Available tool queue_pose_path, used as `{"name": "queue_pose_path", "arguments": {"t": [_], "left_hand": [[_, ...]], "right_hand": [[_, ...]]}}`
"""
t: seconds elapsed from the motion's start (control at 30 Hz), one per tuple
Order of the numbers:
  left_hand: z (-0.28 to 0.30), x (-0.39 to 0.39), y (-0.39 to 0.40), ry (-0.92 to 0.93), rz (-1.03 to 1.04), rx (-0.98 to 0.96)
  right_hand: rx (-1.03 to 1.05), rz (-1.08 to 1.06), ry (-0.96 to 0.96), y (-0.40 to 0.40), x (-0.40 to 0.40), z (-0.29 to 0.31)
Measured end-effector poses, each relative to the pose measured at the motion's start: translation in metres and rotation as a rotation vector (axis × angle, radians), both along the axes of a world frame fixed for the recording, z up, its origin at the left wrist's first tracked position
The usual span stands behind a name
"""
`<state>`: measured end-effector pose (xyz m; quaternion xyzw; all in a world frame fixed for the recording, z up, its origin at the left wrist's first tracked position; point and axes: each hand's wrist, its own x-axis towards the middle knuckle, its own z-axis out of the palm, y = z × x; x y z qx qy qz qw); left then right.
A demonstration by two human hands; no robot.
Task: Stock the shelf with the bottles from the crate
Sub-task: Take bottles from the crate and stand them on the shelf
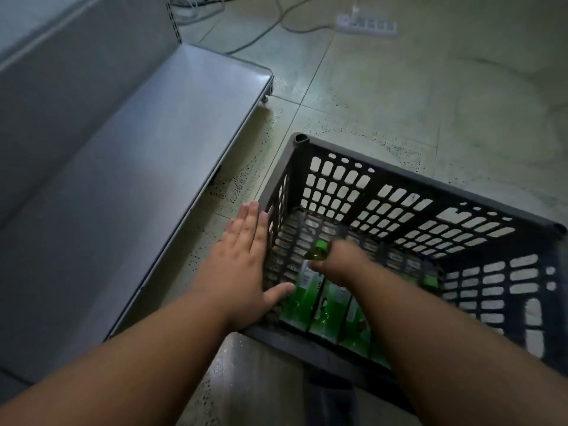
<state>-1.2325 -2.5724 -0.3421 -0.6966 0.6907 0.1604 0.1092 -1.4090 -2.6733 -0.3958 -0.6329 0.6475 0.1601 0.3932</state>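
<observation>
A dark grey slotted crate (396,182) stands on the floor at lower right. Several green bottles (299,302) lie side by side along its near wall. My right hand (341,265) is down inside the crate and blurred, its fingers curled round the neck of one green bottle (318,252) just below the cap. My left hand (246,259) rests flat against the crate's left wall, fingers straight, thumb over the rim. The grey metal shelf (147,167) runs along the left, low above the floor.
A white power strip (367,26) and loose cables (276,16) lie on the tiled floor at the back. The shelf's upright back panel (76,66) rises at far left. Bare tiles lie between shelf and crate.
</observation>
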Motion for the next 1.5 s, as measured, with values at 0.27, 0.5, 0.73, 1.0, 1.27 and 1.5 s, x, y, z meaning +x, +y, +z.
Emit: {"name": "queue_pose_path", "arguments": {"t": [0.27,0.5,0.73,1.0,1.27,1.5], "left_hand": [[-0.003,0.001,-0.001,-0.057,-0.023,0.018],[0.0,0.001,-0.002,-0.057,-0.008,0.05],[0.0,0.0,-0.002,-0.056,-0.007,0.05],[0.02,-0.002,0.005,-0.012,0.018,0.057],[0.109,0.002,0.069,0.409,0.304,-0.236],[0.198,0.057,0.134,0.642,0.6,-0.475]], "right_hand": [[-0.036,-0.148,0.16,-0.002,0.025,-0.083],[-0.037,-0.176,0.115,-0.009,0.031,-0.099],[0.095,-0.5,-0.221,-0.004,0.018,-0.078],[-0.229,-0.171,-0.338,0.008,0.014,0.049],[-0.55,-0.044,-0.598,0.072,0.021,0.201],[-0.703,0.224,-0.747,0.14,0.098,0.311]]}}
